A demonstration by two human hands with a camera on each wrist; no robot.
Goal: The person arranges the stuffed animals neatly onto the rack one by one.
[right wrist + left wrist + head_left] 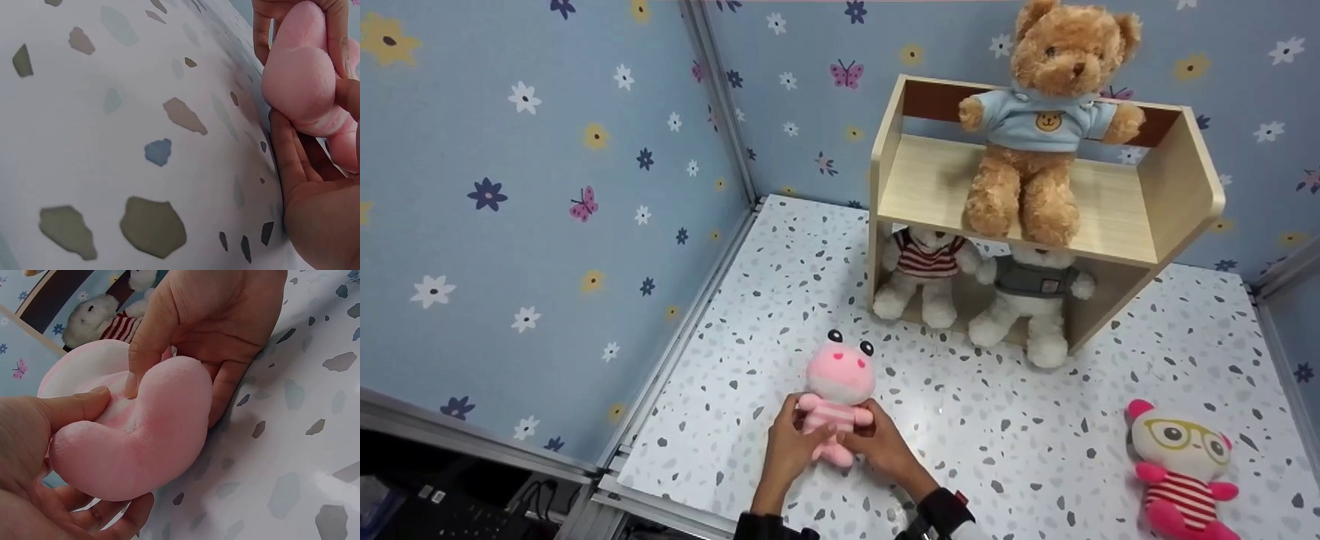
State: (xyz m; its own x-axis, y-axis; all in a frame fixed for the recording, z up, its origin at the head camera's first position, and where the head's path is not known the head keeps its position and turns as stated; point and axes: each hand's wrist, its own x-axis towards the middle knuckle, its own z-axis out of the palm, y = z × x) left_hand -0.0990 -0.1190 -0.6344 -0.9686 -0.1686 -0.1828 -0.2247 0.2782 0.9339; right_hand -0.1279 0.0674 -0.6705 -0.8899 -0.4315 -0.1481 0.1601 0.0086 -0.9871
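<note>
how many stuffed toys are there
5: pink toy in both hands; brown bear on the upper shelf; striped-shirt toy and grey-shirt toy below; glasses-wearing toy on the table, right. Others may be hidden.

Head view bright; I note glare on the tabletop (941, 412) beside my right hand (886, 445). Wrist views dimmer.

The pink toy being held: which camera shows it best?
The head view: the pink toy shows its face and striped body. The left wrist view shows mainly its legs; the right wrist view, legs and part of its body.
</note>
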